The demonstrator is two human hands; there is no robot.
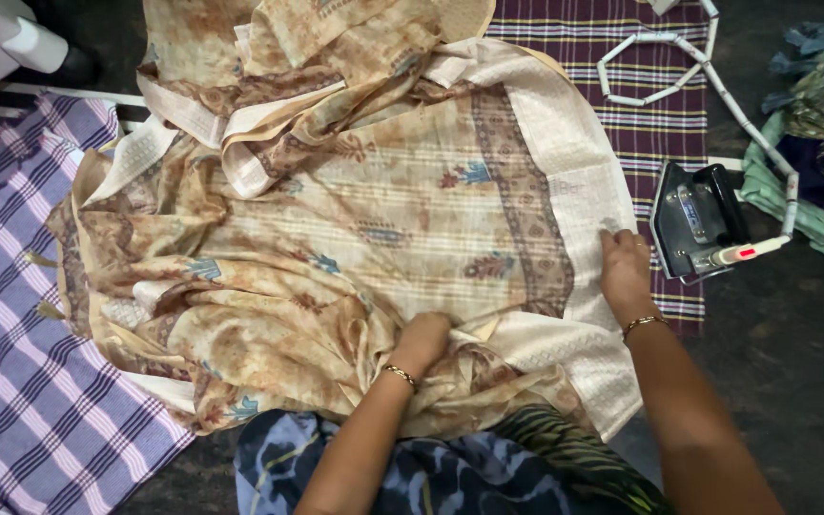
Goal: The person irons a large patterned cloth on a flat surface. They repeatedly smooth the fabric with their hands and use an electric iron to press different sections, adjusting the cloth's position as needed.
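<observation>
A large beige cloth (pixel 402 229) with brown floral print and a cream patterned border is spread in front of me, bunched at the top and left. My left hand (pixel 423 339) is closed on a fold of the cloth near its lower middle, pinching the fabric. My right hand (pixel 624 267) presses on the cream border at the cloth's right edge, fingers on the fabric. Both wrists wear thin bangles.
A dark clothes iron (pixel 696 221) stands on a maroon striped cloth (pixel 622 57) to the right, its white braided cord (pixel 746 119) looping upward. A purple checked cloth (pixel 21 381) lies at left. Green and blue garments (pixel 822 114) are piled far right.
</observation>
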